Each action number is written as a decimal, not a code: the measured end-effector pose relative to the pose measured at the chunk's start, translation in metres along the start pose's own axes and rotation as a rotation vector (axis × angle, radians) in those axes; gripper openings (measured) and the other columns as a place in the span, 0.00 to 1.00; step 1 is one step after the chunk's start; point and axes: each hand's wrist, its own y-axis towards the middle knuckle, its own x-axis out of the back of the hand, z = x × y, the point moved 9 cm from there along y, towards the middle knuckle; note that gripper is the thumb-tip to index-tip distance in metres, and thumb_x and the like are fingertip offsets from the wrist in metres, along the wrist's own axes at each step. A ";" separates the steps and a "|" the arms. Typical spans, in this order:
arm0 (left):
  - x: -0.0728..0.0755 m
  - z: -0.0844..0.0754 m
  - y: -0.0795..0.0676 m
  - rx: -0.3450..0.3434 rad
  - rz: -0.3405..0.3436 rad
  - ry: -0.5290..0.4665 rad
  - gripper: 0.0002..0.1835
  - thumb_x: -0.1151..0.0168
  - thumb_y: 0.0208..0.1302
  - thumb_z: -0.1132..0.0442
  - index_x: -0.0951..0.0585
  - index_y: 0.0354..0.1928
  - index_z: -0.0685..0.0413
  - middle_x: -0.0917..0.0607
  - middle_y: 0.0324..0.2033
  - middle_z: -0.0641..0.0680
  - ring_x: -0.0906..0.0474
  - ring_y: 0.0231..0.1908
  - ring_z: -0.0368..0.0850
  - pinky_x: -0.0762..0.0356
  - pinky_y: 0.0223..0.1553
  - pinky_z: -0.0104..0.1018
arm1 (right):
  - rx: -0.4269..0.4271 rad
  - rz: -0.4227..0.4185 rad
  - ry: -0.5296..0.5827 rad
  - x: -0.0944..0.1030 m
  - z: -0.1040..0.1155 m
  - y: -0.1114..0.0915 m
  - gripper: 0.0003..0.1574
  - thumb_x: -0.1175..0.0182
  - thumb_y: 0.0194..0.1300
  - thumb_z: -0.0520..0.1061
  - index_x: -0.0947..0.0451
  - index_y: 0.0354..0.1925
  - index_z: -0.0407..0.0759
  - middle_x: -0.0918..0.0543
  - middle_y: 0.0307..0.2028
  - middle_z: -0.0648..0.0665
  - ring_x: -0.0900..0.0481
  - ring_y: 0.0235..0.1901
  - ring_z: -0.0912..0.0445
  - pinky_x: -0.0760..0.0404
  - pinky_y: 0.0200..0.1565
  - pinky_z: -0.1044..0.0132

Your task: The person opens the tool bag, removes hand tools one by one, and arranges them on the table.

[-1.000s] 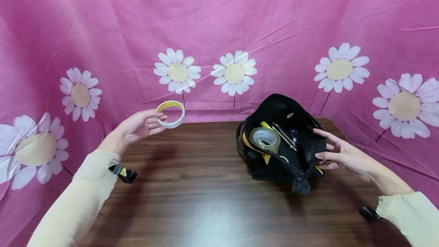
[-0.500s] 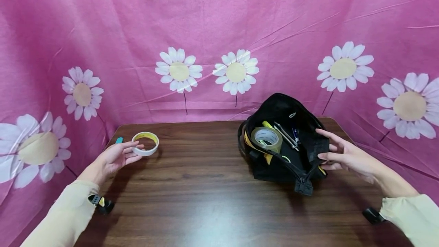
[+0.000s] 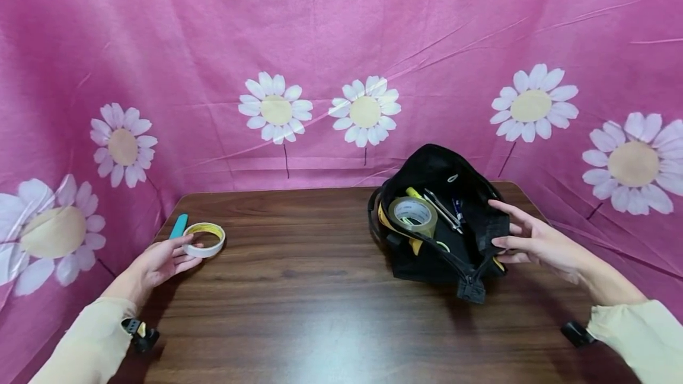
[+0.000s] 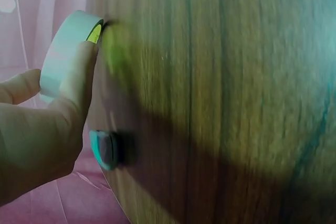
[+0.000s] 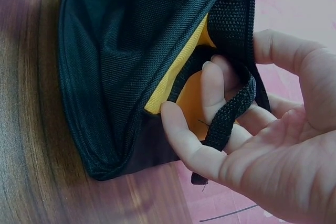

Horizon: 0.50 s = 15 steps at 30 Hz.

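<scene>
A roll of white tape (image 3: 208,250) with a yellow inner face is at the far left part of the desk (image 3: 299,242), its ring tilted; whether it touches the surface cannot be told. The left hand (image 3: 162,262) pinches the near side of the ring between thumb and fingers. Just beside the roll, a turquoise object (image 3: 179,227) lies near the desk's left edge. Well apart, on the right, stands a black bag (image 3: 427,268), its mouth open. The right hand (image 3: 539,248) grips the bag's right side with bent fingers; in the right wrist view a black strap (image 5: 231,116) passes among them, against yellow lining (image 5: 181,69). Inside the bag are a roll of brown tape (image 3: 428,228), a yellow marker (image 3: 413,193), silver pens (image 3: 444,214) and a blue pen (image 3: 457,209). A pink curtain (image 3: 320,16) printed with daisies hangs behind the desk.
</scene>
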 end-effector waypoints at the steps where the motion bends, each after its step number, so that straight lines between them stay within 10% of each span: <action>1: 0.003 0.000 -0.001 0.002 -0.011 0.006 0.14 0.54 0.81 0.64 0.20 0.37 0.49 0.14 0.39 0.54 0.14 0.40 0.47 0.15 0.49 0.43 | -0.001 0.000 -0.003 0.000 -0.001 0.000 0.49 0.52 0.76 0.28 0.62 0.81 0.54 0.20 0.54 0.45 0.16 0.51 0.53 0.15 0.50 0.51; 15: 0.009 -0.008 -0.003 -0.034 -0.045 0.080 0.02 0.50 0.77 0.68 0.30 0.47 0.58 0.15 0.36 0.50 0.15 0.40 0.43 0.15 0.49 0.41 | -0.009 -0.018 -0.019 0.001 -0.001 -0.002 0.49 0.52 0.76 0.29 0.61 0.81 0.55 0.19 0.53 0.44 0.16 0.51 0.52 0.16 0.51 0.50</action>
